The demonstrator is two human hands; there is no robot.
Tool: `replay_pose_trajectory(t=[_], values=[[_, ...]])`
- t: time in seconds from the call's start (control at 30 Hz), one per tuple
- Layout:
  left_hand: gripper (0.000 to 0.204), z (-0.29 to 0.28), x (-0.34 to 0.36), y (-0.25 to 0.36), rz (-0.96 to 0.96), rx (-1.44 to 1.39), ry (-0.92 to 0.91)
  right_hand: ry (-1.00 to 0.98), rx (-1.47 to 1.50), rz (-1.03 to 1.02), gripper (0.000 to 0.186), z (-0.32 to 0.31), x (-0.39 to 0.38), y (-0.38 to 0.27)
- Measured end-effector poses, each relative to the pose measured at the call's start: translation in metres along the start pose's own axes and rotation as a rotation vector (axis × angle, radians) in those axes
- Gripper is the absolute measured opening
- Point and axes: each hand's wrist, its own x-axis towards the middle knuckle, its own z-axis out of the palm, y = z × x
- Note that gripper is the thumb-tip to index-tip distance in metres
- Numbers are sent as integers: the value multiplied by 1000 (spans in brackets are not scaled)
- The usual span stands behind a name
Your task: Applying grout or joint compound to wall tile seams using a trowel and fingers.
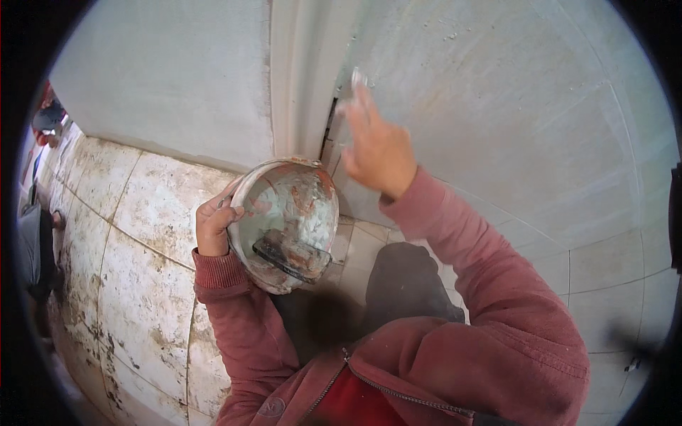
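Note:
A round whitish bucket [241, 188], tilted toward me, is smeared inside with pale paste and reddish-brown stains. My left hand [219, 221] is closed on its left rim, thumb inside the edge. Within the bucket lies a flat, dark-edged piece [293, 257] coated in paste; its kind is unclear. My right hand [380, 145] is raised in front of the grey wall [483, 135], fingers stretched upward and slightly blurred. White paste covers its fingertips. Beside those fingers, a narrow dark gap [329, 128] runs along the corner next to a pale vertical strip [302, 78].
Another smooth wall [170, 71] stands at the left. Stained pale floor tiles [153, 220] stretch below it. Two people, one in dark grey clothing [35, 245], are at the far left edge. My bent knee [406, 284] is beneath my right arm.

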Motion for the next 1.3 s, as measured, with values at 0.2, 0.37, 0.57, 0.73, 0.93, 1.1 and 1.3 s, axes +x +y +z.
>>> replay_pose_trajectory(t=[0.2, 0.37, 0.57, 0.73, 0.93, 1.1, 1.3], values=[[49, 3, 1, 3, -24, -19, -68, 43, -126, 47, 43, 5, 17, -19], [50, 1, 5, -3, -46, -83, 4, -23, -107, -65, 38, 11, -7, 5], [49, -2, 2, -2, -17, -56, -20, 275, -41, -151, 37, -49, 36, 45], [50, 0, 2, 2, -10, -24, -33, 72, -180, -217, 36, -28, 24, 43], [49, 1, 3, 1, 3, -30, -1, -44, 22, -300, 29, 5, -2, 48], [49, 6, 4, 5, -41, -39, -21, 209, -55, -180, 26, -28, 38, 40], [49, 0, 3, -2, -15, -56, 43, -56, -111, -76, 28, 18, -5, 14]])
